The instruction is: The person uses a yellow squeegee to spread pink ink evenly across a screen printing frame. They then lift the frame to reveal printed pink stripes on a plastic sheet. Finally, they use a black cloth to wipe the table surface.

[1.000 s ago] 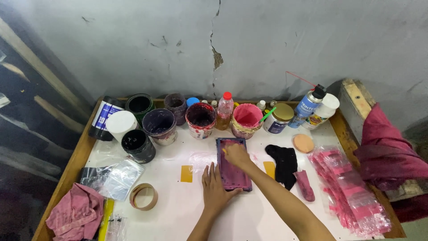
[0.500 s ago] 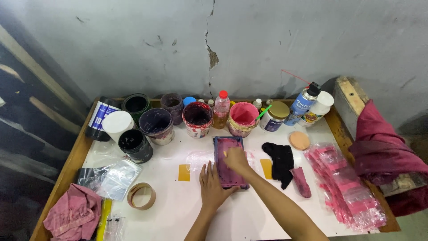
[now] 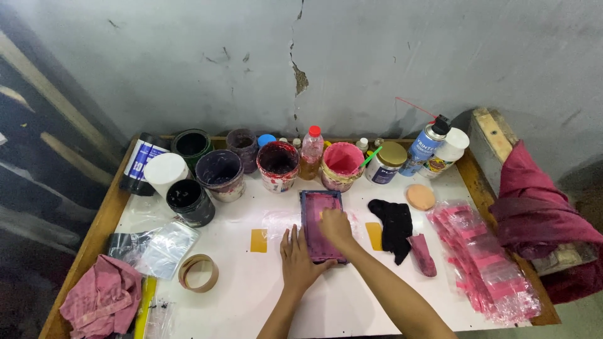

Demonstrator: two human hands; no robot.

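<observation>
A small rectangular frame [image 3: 320,221], stained pink and purple, lay flat near the middle of the white table [image 3: 352,295]. The right hand [image 3: 335,227] rested on top of it, palm down, fingers bent a little and pressing on its surface, not closed around it. The left hand [image 3: 296,258] lay at about 8 o'clock from the frame, flat and open, fingers spread on the table, its thumb side touching the frame's lower left edge.

At 9 o'clock from the frame a yellow square patch [image 3: 258,240] sat on the table, and a second yellow patch [image 3: 374,235] sat at 3 o'clock. Just past that one lay a black cloth [image 3: 394,227], with a small pink-stained piece [image 3: 423,253] touching its lower edge. Further toward 3 o'clock a pile of clear bags with pink marks [image 3: 483,260] was spread out.

At 12 o'clock, along the wall, stood a row of ink pots: a red-stained pot [image 3: 277,165], a pink pot [image 3: 342,164], a bottle with a red cap [image 3: 311,152] between them, and a black pot [image 3: 189,201] more toward 10 o'clock. A roll of tape [image 3: 198,273] lay at 8 o'clock, and a pink rag [image 3: 103,301] beyond it at the table's corner.
</observation>
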